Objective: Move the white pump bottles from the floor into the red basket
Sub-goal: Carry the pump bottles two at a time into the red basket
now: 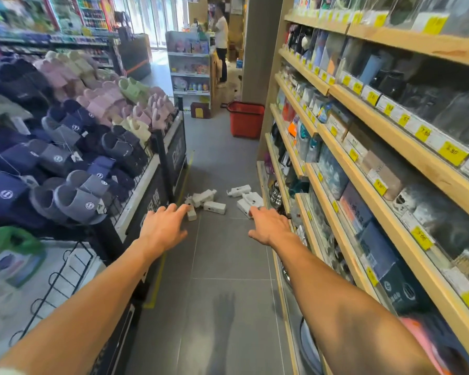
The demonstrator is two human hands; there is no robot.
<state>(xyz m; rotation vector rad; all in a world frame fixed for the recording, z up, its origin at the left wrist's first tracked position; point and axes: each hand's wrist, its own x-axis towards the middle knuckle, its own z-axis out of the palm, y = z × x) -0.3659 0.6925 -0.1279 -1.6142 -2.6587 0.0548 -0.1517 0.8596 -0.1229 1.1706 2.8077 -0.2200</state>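
Both my arms are out ahead, center frame. My left grip point(164, 226) is open, fingers spread, back of the hand up, holding nothing. My right grip point(268, 226) is the same: open, fingers spread, nothing in it.

The bottles point(214, 207) are on the floor point(222, 266), mid-frame just above my fingertips, lying on their sides in two loose bunches. One bunch is left of center by the foot of the slipper rack point(65, 147). The other is right of center by the bottom of the shelves point(377, 147). There is bare floor between the bunches. My left fingertips overlap the nearest bottle of the left bunch in the frame, and my right fingertips overlap the nearest of the right bunch; I can't tell if either touches.

The basket point(246, 120) stands upright on the floor, upper middle of frame, at the far end of the shelves, well apart from the bottles. Its inside is not visible. A person point(221, 36) stands at top center, far back.
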